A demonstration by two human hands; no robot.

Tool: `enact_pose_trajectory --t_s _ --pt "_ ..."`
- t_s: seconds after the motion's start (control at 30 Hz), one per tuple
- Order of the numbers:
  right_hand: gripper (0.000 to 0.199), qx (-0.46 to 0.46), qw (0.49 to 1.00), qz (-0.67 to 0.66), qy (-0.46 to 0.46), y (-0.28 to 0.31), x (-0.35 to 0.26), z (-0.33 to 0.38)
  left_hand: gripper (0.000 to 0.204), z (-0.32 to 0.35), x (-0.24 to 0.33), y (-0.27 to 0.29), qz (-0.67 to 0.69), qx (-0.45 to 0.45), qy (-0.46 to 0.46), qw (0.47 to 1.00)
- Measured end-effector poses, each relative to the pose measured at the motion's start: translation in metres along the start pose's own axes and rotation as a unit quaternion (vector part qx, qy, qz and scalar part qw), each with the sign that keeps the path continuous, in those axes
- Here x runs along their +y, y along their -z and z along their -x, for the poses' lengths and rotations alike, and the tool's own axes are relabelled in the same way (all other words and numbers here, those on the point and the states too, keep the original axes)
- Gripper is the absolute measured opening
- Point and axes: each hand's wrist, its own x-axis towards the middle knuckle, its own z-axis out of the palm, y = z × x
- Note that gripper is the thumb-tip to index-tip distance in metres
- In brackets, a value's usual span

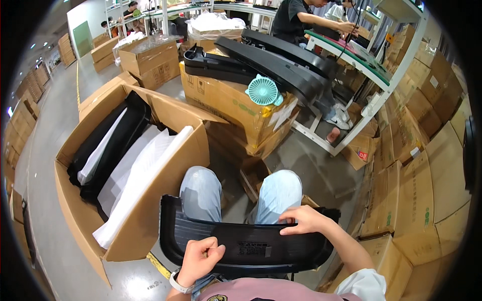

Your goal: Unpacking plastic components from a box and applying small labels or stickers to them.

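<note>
A long, shallow black plastic shell (226,241) with raised walls and rounded ends lies across my lap, its hollow side up. My left hand (202,257) is curled into a fist over its left half, thumb pressed against the fingers; whatever it may hold is hidden. At the shell's far wall, right of the middle, my right hand (307,219) straddles the rim, with the thumb inside and the bent fingers beyond it. A small dark printed patch (253,249) marks the shell's floor between my hands.
To my left stands an open carton (128,238) with black shells (118,150) and white foam sheets (150,170). Ahead, more black shells (271,62) and a turquoise fan (264,90) rest on a closed carton (216,103). Stacked cartons (401,200) line the right; a person (296,20) works at a bench.
</note>
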Motion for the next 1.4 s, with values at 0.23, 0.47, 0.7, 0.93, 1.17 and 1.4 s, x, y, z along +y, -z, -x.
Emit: enact_pose_trajectory --t_s 0.23,0.47,0.7,0.93,1.17,1.4 --pt "0.050 -0.022 0.992 0.070 0.105 -0.008 0.001 -0.004 0.020 0.011 0.012 0.009 0.070 -0.027 -0.010 0.997" --pt "0.055 -0.077 0.983 -0.150 -0.077 -0.017 -0.026 0.019 0.013 0.003 0.018 0.019 0.086 -0.109 -0.039 0.990" --pt "0.052 0.036 0.982 -0.177 -0.054 -0.004 -0.019 0.047 0.017 0.000 0.008 0.017 0.136 -0.236 -0.108 0.956" --pt "0.039 0.321 0.890 -0.288 -0.146 0.047 -0.016 0.087 0.017 -0.030 -0.019 -0.007 0.180 -0.156 0.017 0.971" --pt "0.027 0.495 0.728 -0.469 -0.073 0.091 -0.021 0.063 0.025 -0.115 -0.018 -0.045 0.138 -0.204 0.003 0.969" --pt "0.032 0.544 0.609 -0.575 -0.046 0.131 -0.007 0.021 0.031 -0.185 0.006 -0.072 0.234 -0.249 -0.072 0.937"
